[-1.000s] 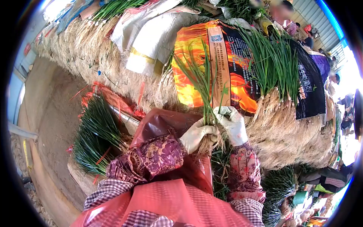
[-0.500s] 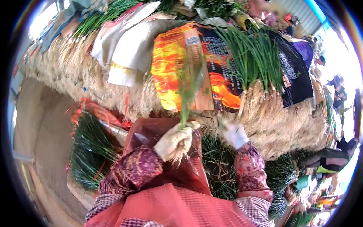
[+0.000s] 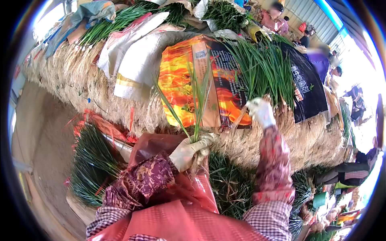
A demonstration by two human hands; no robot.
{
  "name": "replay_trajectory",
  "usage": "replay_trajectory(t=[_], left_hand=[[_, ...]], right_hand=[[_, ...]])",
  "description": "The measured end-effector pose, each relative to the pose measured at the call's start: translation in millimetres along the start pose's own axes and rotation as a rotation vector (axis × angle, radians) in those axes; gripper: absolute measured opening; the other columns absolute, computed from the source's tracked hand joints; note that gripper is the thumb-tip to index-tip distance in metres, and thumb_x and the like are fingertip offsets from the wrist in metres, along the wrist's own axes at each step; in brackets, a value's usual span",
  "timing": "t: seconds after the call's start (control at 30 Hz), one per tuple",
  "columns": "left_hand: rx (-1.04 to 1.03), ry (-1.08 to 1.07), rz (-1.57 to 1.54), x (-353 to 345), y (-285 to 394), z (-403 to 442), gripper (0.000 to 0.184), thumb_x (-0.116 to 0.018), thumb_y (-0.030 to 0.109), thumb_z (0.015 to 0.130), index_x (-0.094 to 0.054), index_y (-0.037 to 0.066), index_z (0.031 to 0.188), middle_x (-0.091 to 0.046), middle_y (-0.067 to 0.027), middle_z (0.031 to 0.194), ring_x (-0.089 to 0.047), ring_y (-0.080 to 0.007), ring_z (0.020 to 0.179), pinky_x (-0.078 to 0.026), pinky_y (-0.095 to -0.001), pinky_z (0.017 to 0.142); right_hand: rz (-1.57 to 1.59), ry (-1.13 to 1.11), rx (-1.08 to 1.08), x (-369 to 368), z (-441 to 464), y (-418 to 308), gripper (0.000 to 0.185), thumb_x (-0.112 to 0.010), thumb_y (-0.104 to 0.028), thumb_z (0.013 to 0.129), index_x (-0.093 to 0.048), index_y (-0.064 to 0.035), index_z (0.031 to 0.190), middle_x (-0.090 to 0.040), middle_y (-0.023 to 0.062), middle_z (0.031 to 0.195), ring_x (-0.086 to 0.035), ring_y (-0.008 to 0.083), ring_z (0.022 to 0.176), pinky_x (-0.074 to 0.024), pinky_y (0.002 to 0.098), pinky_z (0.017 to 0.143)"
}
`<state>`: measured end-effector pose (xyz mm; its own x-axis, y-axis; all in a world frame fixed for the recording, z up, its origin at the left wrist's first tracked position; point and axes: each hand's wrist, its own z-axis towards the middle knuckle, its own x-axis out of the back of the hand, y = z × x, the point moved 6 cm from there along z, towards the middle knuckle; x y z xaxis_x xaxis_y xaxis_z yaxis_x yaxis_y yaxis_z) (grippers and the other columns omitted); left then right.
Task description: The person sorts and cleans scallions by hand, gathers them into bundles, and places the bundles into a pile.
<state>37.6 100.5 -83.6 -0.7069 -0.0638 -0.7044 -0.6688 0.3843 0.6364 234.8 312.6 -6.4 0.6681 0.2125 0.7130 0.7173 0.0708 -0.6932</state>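
Note:
My left hand (image 3: 192,152), in a pale glove, is closed around a few green onions (image 3: 198,102). Their leaves point up, and their roots hang below the fist over my red apron (image 3: 181,213). Farther right, my gloved right hand (image 3: 261,112) is at the root end of a bunch of green onions (image 3: 267,74) lying on the pile. Its fingers are curled, and a brownish tuft of roots trails from them to the left. What exactly lies between those fingers is partly hidden.
Ahead runs a long pile of rooty green onions (image 3: 76,72), partly covered by white sacks (image 3: 140,52), a flame-patterned sack (image 3: 177,84) and a black sack (image 3: 307,84). Dark green bundles (image 3: 94,160) sit at left, trimmed leaves (image 3: 231,184) below. People (image 3: 356,166) work at right.
My right hand has moved up and forward from near my lap to the bunch on the pile. My left hand stays near my lap, its green onions now upright with leaves spread.

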Motion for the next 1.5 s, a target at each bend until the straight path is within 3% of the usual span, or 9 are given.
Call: replay_trajectory(t=[0.2, 0.53, 0.8, 0.83, 1.0, 1.13, 1.27, 1.3, 1.5], left_hand=[[0.051, -0.021, -0.041, 1.5, -9.8, 12.8, 0.026, -0.054, 0.016, 0.096, -0.057, 0.004, 0.119, -0.056, -0.0033, 0.07, -0.046, -0.0102, 0.049, -0.037, -0.0221, 0.043], [-0.106, -0.099, -0.008, -12.7, -5.7, 29.0, 0.033, -0.052, 0.017, 0.098, -0.052, 0.002, 0.127, -0.062, -0.0072, 0.105, -0.061, -0.0163, 0.095, -0.051, -0.0303, 0.084], [0.176, -0.208, -0.178, -16.9, -17.8, 22.0, 0.022, -0.051, 0.024, 0.098, -0.057, 0.006, 0.108, -0.039, 0.0043, 0.068, -0.029, -0.0059, 0.05, -0.026, -0.0215, 0.044], [0.195, -0.273, -0.221, -16.4, -14.9, 13.9, 0.021, -0.051, 0.023, 0.098, -0.057, 0.005, 0.108, -0.042, 0.0031, 0.068, -0.033, -0.0061, 0.049, -0.027, -0.0216, 0.043], [0.083, -0.279, -0.363, -0.9, -8.8, 6.9, 0.027, -0.055, 0.022, 0.096, -0.053, 0.003, 0.114, -0.048, 0.001, 0.069, -0.044, -0.0082, 0.054, -0.036, -0.0232, 0.046], [0.007, -0.317, -0.3, -15.6, -6.0, 13.7, 0.037, -0.057, 0.021, 0.095, -0.05, -0.001, 0.124, -0.048, 0.0011, 0.066, -0.049, -0.0119, 0.06, -0.044, -0.0283, 0.058], [-0.119, -0.351, -0.202, -13.1, 17.1, 7.5, 0.032, -0.059, 0.016, 0.092, -0.055, -0.001, 0.12, -0.049, 0.0011, 0.059, -0.063, -0.0207, 0.08, -0.053, -0.05, 0.088], [-0.158, -0.345, -0.235, -11.2, 25.7, 5.7, 0.031, -0.059, 0.016, 0.093, -0.055, 0.0, 0.119, -0.049, 0.0011, 0.059, -0.063, -0.0217, 0.081, -0.052, -0.0524, 0.089], [-0.137, -0.338, -0.402, 4.9, 22.4, 25.1, 0.034, -0.051, 0.032, 0.097, -0.054, 0.017, 0.127, -0.068, -0.0045, 0.107, -0.059, -0.0295, 0.113, -0.047, -0.0607, 0.093]], right_hand=[[-0.352, 0.41, 0.271, 34.7, 12.1, -15.5, 0.025, -0.07, -0.031, 0.085, -0.071, -0.0059, 0.089, -0.068, 0.0054, 0.076, -0.066, 0.0179, 0.077, -0.0518, 0.0334, 0.07], [0.605, -0.183, 0.032, -85.2, -56.4, -8.5, 0.025, -0.07, -0.023, 0.087, -0.062, -0.0014, 0.097, -0.063, 0.004, 0.071, -0.058, 0.011, 0.054, -0.05, 0.0262, 0.049], [0.256, 0.132, 0.393, -92.4, -92.1, -17.1, 0.026, -0.061, -0.026, 0.093, -0.062, 0.0, 0.09, -0.065, 0.0119, 0.079, -0.062, 0.0142, 0.064, -0.0494, 0.0298, 0.056], [1.105, 0.035, 0.045, -87.5, -82.7, 10.1, 0.031, -0.057, -0.031, 0.095, -0.062, -0.0009, 0.092, -0.066, 0.012, 0.08, -0.062, 0.0158, 0.065, -0.0511, 0.0288, 0.06], [-0.496, -0.284, 0.302, -84.4, -109.6, 27.9, 0.035, -0.059, -0.035, 0.092, -0.058, -0.0069, 0.113, -0.064, 0.0102, 0.09, -0.063, 0.0218, 0.073, -0.0525, 0.0311, 0.064], [-0.53, 0.415, 0.675, -58.3, -87.7, -41.4, 0.056, -0.063, -0.033, 0.087, -0.045, -0.012, 0.136, -0.059, 0.0105, 0.11, -0.064, 0.027, 0.079, -0.0538, 0.0396, 0.068], [-1.085, -0.43, 0.439, -120.7, -68.8, 0.7, 0.026, -0.055, -0.022, 0.09, -0.066, -0.0088, 0.109, -0.066, 0.0127, 0.105, -0.065, 0.0262, 0.098, -0.0552, 0.0369, 0.077], [-0.695, -0.141, 0.739, -108.4, -89.7, 18.1, 0.026, -0.056, -0.028, 0.092, -0.067, -0.0113, 0.107, -0.068, 0.0107, 0.103, -0.068, 0.0238, 0.088, -0.0575, 0.036, 0.069], [0.145, 0.59, 0.117, 25.0, -102.1, 97.2, 0.043, -0.07, -0.009, 0.084, -0.058, -0.007, 0.125, -0.062, 0.01, 0.121, -0.065, 0.0178, 0.095, -0.0541, 0.026, 0.082]])
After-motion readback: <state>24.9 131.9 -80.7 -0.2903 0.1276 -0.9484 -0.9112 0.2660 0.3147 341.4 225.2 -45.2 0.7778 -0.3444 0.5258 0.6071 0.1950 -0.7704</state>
